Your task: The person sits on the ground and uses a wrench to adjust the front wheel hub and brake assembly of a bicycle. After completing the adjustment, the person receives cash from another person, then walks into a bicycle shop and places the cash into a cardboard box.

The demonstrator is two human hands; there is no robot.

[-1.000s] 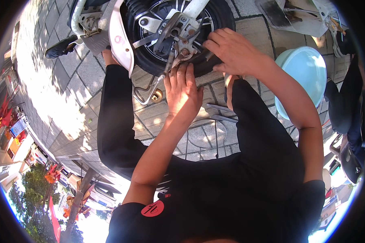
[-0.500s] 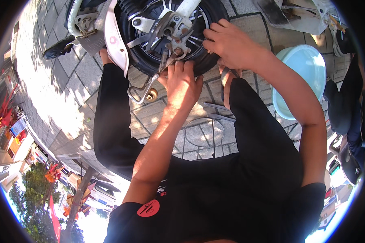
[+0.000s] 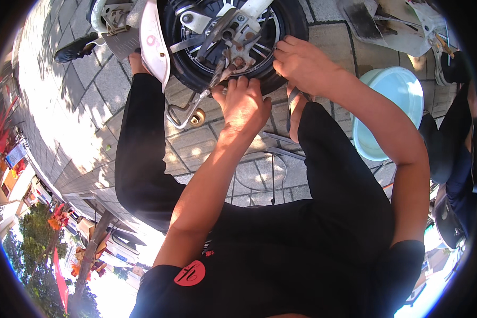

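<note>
A scooter wheel with a black tire (image 3: 296,26) and a dark spoked rim stands in front of me at the top. My left hand (image 3: 244,108) has its fingers curled over the tire's near edge, beside the stand's spring (image 3: 216,73). Its thumb sticks out to the right. My right hand (image 3: 305,66) grips the tire's right side, fingertips bent onto the rubber; its thumb is hidden. Left of my left hand hang the bent metal stand (image 3: 177,123) and a round brass-coloured piece (image 3: 197,117). A pinkish-white fender (image 3: 155,47) flanks the wheel.
A pale blue basin (image 3: 361,139) sits on the paving at the right. Between my legs lie grey metal bars (image 3: 285,153) and a thin ring (image 3: 259,153). A whitish panel (image 3: 389,26) is at upper right, another person's dark-clothed legs (image 3: 453,138) at far right.
My view has shifted slightly. Both hands stay on the tire; the left hand sits a little farther right along its near edge.
</note>
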